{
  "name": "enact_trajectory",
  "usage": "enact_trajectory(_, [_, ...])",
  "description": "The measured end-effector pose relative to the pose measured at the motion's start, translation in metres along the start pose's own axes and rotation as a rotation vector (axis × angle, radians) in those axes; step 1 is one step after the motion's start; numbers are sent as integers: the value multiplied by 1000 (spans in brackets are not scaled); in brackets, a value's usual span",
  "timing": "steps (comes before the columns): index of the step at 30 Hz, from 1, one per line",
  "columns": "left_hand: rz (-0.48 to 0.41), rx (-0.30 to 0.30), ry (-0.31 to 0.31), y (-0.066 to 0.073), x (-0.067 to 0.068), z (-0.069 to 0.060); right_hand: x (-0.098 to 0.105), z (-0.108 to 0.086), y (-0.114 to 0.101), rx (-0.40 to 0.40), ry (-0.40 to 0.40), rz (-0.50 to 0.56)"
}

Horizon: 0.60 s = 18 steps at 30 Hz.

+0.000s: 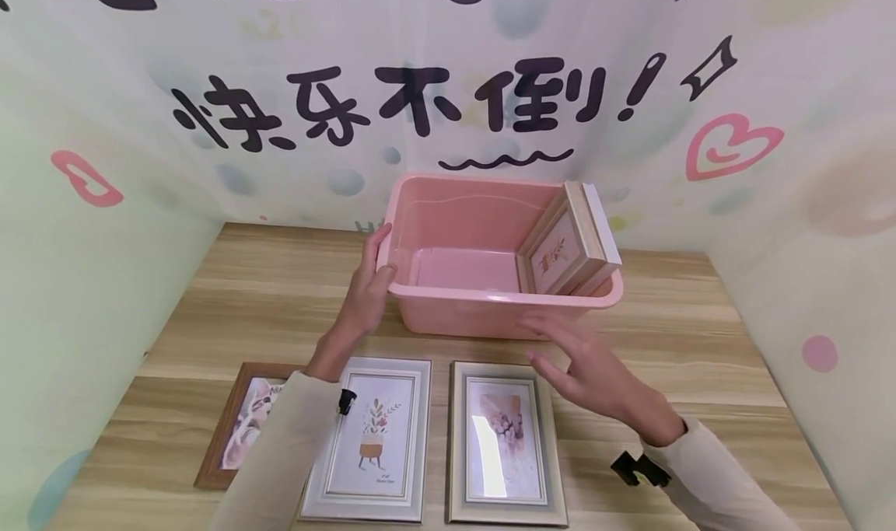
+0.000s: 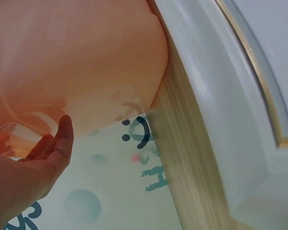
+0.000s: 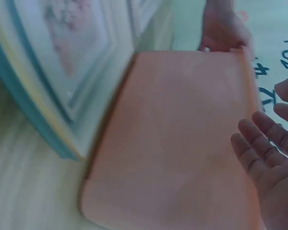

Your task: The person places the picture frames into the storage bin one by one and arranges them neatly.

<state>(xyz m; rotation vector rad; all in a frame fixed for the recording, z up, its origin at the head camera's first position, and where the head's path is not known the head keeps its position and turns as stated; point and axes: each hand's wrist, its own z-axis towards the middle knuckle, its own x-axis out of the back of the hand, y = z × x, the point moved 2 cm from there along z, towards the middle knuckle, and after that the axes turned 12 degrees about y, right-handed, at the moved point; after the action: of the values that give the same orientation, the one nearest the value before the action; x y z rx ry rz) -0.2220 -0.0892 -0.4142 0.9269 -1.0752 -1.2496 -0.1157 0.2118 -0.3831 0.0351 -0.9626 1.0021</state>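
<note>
touching the tub (image 1: pixel 455 313), the left hand (image 1: pixel 362 298) has relaxed fingers; the right hand (image 1: pixel 595 372), fingers released, is near a frame (image 1: pixel 507 445).

Cream sleeves (image 1: pixel 721 480), black attachment (image 1: pixel 347 401) at left cuff, larger black attachment (image 1: pixel 640 469) at right.

left hand (image 1: pixel 365 288): gripping, left arm (image 1: pixel 287 445) extended forward | right hand (image 1: pixel 595 372): fingers (image 1: pixel 558 331) extended, thumb (image 1: pixel 549 370) apart
</note>
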Motion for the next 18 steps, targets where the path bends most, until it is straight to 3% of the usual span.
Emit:
enact_trajectory(5, [-4,14,1,6,1,-2,-20,-19,8,-119,-139,-21])
enact_trajectory(8, [-2,36,0,17,1,-4,-30,-29,14,-197,-229,-23])
enact_trajectory(12, [-11,39,-9,29,2,-6,-42,-38,22,-242,-295,-27])
enact_trajectory(18, [-15,17,-3,10,1,-3,-57,-50,34,-239,-324,-32])
